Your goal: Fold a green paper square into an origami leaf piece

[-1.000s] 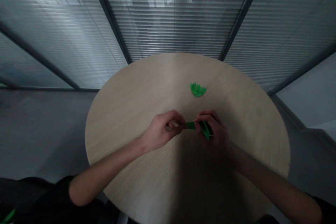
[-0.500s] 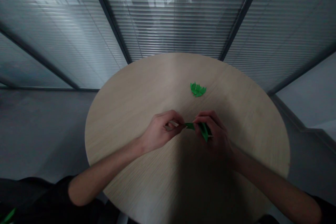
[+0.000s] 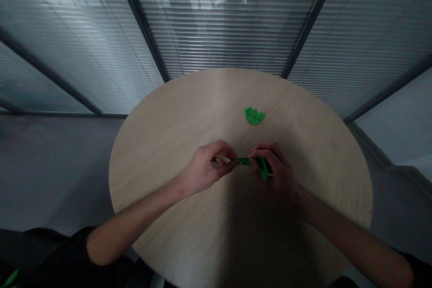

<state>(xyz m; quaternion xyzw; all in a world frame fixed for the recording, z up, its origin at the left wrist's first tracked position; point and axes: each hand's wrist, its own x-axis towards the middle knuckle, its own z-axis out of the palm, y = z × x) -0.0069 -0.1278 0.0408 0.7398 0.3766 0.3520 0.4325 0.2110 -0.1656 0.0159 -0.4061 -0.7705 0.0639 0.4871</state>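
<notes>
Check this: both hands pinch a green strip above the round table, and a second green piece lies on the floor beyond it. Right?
No: the second green piece lies on the round table, not the floor, in the head view.

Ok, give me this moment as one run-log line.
left hand: pinching green strip | right hand: holding same strip | round wooden table: jagged green piece lying apart

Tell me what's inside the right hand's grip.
The right hand pinches a folded green strip, which shows beside the fingers; whatever lies inside the closed hand is covered and cannot be seen.
</notes>
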